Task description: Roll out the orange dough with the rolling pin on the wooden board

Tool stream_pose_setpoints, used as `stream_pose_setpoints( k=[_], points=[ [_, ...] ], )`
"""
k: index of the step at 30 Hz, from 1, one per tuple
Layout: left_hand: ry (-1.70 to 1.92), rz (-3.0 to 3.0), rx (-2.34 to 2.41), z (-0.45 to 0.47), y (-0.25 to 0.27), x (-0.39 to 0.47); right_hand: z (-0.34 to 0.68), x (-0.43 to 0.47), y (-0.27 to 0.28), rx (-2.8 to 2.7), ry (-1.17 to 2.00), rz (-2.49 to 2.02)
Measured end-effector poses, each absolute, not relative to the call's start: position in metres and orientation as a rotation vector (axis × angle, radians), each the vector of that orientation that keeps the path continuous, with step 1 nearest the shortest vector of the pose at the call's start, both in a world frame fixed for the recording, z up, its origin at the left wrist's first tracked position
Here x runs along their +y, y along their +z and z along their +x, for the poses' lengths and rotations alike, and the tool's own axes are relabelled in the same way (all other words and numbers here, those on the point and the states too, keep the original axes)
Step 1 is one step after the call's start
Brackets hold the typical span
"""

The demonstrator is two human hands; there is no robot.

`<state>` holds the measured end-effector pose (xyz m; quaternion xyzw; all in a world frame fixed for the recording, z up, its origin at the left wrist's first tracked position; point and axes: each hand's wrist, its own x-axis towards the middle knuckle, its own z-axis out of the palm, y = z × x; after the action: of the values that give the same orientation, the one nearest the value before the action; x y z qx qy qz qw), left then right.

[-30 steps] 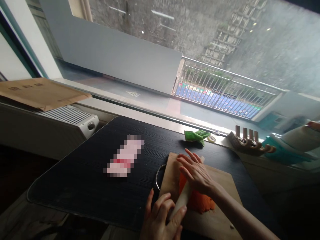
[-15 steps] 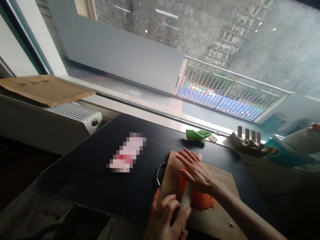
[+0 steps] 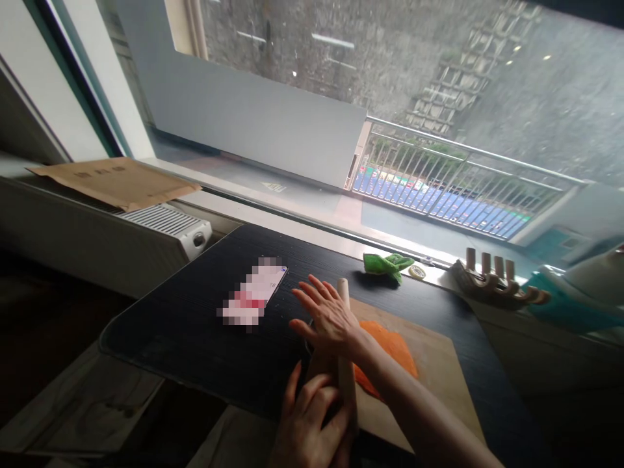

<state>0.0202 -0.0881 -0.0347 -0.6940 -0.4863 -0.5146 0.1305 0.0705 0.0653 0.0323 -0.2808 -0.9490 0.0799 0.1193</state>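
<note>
Two hands at one pin [image 3: 346, 385]; orange sheet [image 3: 392, 342] on the board [image 3: 441, 370], clear of the pin.
Right hand [image 3: 329, 316] lies over the pin at the board's left side, palm down, fingers extended and spread, not wrapped round it. Left hand [image 3: 312, 416] is at the pin's near end, by the board's near left corner, fingers bent; whether they clamp the pin cannot be told. Sheet lies mid-board, partly behind the right forearm. Judged by its broad, flat form, flattening is well advanced; outline is irregular, and evenness, hence any work left, cannot be determined. Cloth [image 3: 385, 265] is beyond the board; phone [image 3: 256, 292] left of it.
</note>
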Motion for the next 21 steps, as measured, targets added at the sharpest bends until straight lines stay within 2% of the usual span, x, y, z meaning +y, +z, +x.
stream_pose_setpoints(
  k=[7, 10, 16, 21],
  points=[
    [-1.55, -2.085, -1.359, 0.026, -0.044, -0.084, 0.178, 0.064, 0.036, -2.863, 0.245, -1.006],
    [-1.61, -2.046, -1.427, 0.01, -0.043, -0.089, 0.158, 0.062, 0.034, -2.838, 0.248, -1.018],
    [-1.375, -2.16, -1.64, -0.018, -0.017, -0.105, 0.074, 0.047, 0.03, -2.797, 0.252, -0.944],
    [-1.444, -2.131, -1.676, -0.019, -0.015, -0.107, 0.137, 0.053, 0.033, -2.884, 0.212, -1.063]
  ],
)
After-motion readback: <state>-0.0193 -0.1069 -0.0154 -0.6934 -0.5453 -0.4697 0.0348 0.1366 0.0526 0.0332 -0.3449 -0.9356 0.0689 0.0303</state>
